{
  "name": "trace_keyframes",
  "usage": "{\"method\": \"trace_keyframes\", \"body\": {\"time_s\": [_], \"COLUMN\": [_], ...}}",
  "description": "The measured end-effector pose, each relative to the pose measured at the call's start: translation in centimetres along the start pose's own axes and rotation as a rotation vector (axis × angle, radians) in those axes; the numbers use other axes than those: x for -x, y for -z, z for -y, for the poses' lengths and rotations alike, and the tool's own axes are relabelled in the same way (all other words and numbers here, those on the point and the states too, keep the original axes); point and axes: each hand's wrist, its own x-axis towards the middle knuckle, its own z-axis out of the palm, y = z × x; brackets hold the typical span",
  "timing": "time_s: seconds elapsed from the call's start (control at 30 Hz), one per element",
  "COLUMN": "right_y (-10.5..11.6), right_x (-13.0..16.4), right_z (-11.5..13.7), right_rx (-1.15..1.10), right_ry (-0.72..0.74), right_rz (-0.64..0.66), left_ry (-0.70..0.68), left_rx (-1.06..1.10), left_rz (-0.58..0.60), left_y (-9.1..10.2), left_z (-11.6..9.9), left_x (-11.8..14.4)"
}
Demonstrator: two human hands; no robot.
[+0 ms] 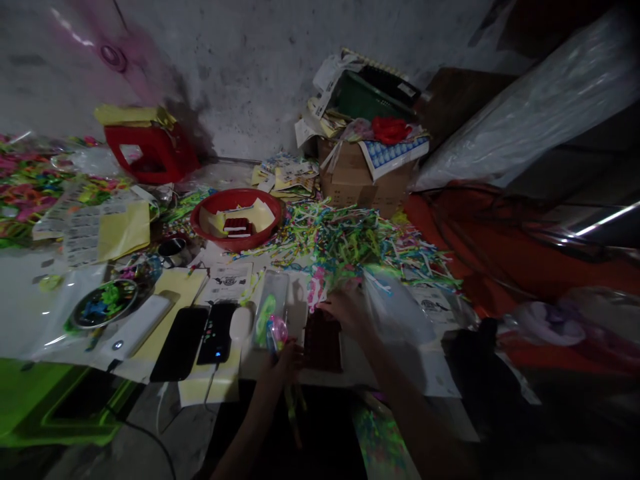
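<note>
My left hand is low in the middle, fingers closed around small pink and green plastic pieces beside a clear packet. My right hand reaches forward, its fingers touching the near edge of a big heap of bright green, yellow and pink plastic strips. Whether it grips any strip is too dim to tell. A dark brown rectangular block lies between the two hands. A clear plastic bag lies just right of my right hand.
A red bowl with yellow papers sits behind the packet. Two dark phones and a white bar lie on yellow sheets at left. A red stool, a cardboard box, red cloth and a green crate surround the work area.
</note>
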Motion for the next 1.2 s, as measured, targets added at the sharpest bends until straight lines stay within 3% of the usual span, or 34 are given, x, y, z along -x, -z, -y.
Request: {"method": "trace_keyframes", "body": {"time_s": [0.1, 0.17, 0.3, 0.37, 0.47, 0.63, 0.87, 0.97, 1.03, 1.2], "right_y": [-1.3, -3.0, -6.7, -7.9, -8.6, -7.9, -4.4, -3.9, -4.0, -4.1], "right_x": [2.0, 3.7, 7.0, 8.2, 9.4, 9.5, 7.3, 5.9, 5.2, 4.8], "right_z": [-0.3, -0.2, 0.6, 0.9, 1.2, 0.4, -2.8, -3.7, -3.8, -3.9], "right_rx": [-0.017, -0.179, -0.659, -0.817, -0.931, -0.843, -0.75, -0.784, -0.865, -1.19], "right_ry": [-0.008, 0.048, 0.197, 0.241, 0.301, 0.28, 0.124, 0.072, 0.061, 0.082], "right_rz": [0.006, 0.055, 0.45, 0.533, 0.451, 0.443, -0.068, -0.209, -0.219, -0.042], "left_ry": [0.026, 0.072, 0.075, 0.027, -0.012, 0.087, 0.039, 0.021, 0.04, 0.085], "left_rx": [0.038, 0.049, 0.039, 0.03, 0.033, 0.054, 0.015, 0.034, 0.07, 0.075], "left_rz": [0.013, 0.025, 0.018, 0.058, 0.108, 0.054, -0.018, -0.006, 0.018, -0.046], "left_y": [-0.3, -0.5, -0.8, -0.9, -1.0, -0.9, 0.5, 0.8, 0.9, 1.3], "left_z": [-0.7, -1.3, -2.4, -2.9, -3.2, -3.7, -3.7, -3.4, -3.3, -3.2], "left_x": [0.9, 1.3, 1.9, 2.1, 2.4, 2.5, 1.6, 1.0, 0.7, 0.6]}}
